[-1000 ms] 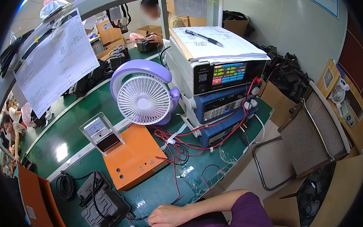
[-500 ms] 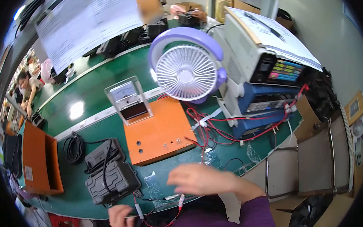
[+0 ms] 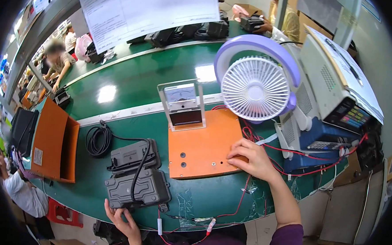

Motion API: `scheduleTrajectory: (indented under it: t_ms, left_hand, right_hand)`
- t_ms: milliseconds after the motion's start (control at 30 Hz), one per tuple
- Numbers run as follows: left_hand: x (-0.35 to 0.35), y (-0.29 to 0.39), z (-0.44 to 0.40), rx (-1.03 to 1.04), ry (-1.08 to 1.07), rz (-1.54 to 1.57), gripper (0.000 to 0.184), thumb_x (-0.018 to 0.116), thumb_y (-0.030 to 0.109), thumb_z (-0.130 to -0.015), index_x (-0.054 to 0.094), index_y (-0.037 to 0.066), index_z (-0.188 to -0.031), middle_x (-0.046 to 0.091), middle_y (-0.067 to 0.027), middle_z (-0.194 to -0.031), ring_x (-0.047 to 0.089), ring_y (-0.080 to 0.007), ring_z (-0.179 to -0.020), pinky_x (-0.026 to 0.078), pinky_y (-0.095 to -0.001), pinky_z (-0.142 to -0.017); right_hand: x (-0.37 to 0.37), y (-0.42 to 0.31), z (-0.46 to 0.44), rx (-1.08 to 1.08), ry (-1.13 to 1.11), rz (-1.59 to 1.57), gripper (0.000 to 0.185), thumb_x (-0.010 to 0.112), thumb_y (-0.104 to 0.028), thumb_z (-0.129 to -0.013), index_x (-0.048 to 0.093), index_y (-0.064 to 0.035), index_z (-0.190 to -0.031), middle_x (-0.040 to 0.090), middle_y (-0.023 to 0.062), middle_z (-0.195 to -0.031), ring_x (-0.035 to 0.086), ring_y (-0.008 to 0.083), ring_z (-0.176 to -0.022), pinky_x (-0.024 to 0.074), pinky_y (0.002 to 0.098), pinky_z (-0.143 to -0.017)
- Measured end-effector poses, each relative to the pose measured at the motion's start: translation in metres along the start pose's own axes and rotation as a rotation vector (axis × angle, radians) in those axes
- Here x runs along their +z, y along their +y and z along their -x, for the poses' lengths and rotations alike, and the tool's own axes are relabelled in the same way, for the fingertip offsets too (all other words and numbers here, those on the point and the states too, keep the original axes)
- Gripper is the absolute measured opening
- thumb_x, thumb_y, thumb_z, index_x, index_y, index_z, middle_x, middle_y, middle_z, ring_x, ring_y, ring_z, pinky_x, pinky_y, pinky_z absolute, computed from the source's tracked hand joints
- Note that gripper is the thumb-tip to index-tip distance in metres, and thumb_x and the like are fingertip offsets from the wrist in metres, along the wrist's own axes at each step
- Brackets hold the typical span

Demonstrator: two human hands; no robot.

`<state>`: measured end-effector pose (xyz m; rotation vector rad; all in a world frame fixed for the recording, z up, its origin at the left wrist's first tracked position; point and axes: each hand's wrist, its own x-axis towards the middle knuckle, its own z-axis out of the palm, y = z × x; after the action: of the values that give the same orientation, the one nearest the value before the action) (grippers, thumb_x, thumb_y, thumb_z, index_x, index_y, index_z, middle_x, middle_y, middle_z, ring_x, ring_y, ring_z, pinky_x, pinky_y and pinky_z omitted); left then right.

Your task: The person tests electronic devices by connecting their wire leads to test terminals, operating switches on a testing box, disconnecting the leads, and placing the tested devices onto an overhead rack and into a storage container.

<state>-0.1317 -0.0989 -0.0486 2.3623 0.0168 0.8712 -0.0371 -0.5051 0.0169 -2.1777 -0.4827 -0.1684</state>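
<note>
My right hand (image 3: 252, 159) rests on the front right corner of an orange metal box (image 3: 199, 147), fingers curled together over its top; what they pinch, if anything, is hidden. A clear-framed analog meter (image 3: 182, 103) stands upright on the box. A thin red wire (image 3: 242, 197) runs down from beside that hand to a red-and-white connector (image 3: 211, 225) at the table's front edge. My left hand (image 3: 124, 221), its fingers apart, is at the lower edge of a ribbed dark grey case (image 3: 138, 188). A white sleeve (image 3: 159, 226) on a wire hangs just right of it.
A purple fan (image 3: 255, 88) stands behind the box. Stacked instruments (image 3: 323, 138) with red leads are at the right. An orange open housing (image 3: 53, 144) and a coiled black cable (image 3: 99, 140) lie left. A paper sheet (image 3: 150, 16) hangs above. Other people work beyond the green bench.
My right hand has moved up and away from the table's front edge onto the orange box's corner. My left hand has come up to the grey case. The camera view has shifted.
</note>
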Motion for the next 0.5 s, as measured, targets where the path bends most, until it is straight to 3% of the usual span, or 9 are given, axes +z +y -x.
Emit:
scheduleTrajectory:
  t_ms: [67,133,300,500]
  left_hand:
    - [0.008,-0.002,0.001,0.078,0.027,-0.034,0.007,0.049,-0.003,-0.087,0.05,0.001,-0.092,0.027,-0.0237,-0.142,0.045,-0.0379,-0.117,0.036,-0.0415,-0.098]
    - [0.007,-0.005,0.006,0.025,0.029,-0.008,0.009,0.05,-0.005,-0.084,0.054,0.001,-0.09,0.026,-0.0239,-0.142,0.042,-0.0401,-0.12,0.034,-0.0442,-0.1]
    - [0.003,-0.003,0.007,0.227,0.003,-0.348,0.017,0.057,0.001,-0.077,0.065,0.004,-0.091,0.032,-0.0238,-0.138,0.033,-0.0446,-0.126,0.027,-0.052,-0.103]
    - [-0.002,-0.007,0.011,0.212,-0.046,-0.343,0.019,0.06,0.008,-0.076,0.068,0.006,-0.092,0.036,-0.0226,-0.136,0.031,-0.0451,-0.127,0.027,-0.0524,-0.104]
  right_hand:
    - [0.002,-0.002,0.001,0.003,0.062,0.082,0.012,0.067,-0.014,-0.077,0.065,-0.005,-0.085,0.057,0.006,-0.09,0.06,0.0224,-0.083,0.0471,0.033,-0.071]
    - [0.005,0.001,0.001,0.018,0.058,0.062,0.012,0.068,-0.014,-0.076,0.065,-0.0046,-0.083,0.057,0.006,-0.089,0.059,0.0221,-0.083,0.0465,0.0327,-0.072]
    - [0.006,0.001,0.001,0.01,0.094,0.053,0.011,0.069,-0.013,-0.075,0.065,-0.0041,-0.081,0.057,0.0056,-0.089,0.058,0.0213,-0.083,0.0456,0.0323,-0.072]
    - [0.008,-0.002,0.0,0.017,0.102,0.082,0.01,0.07,-0.011,-0.074,0.065,-0.0049,-0.08,0.056,0.005,-0.088,0.058,0.0206,-0.082,0.0457,0.0319,-0.072]
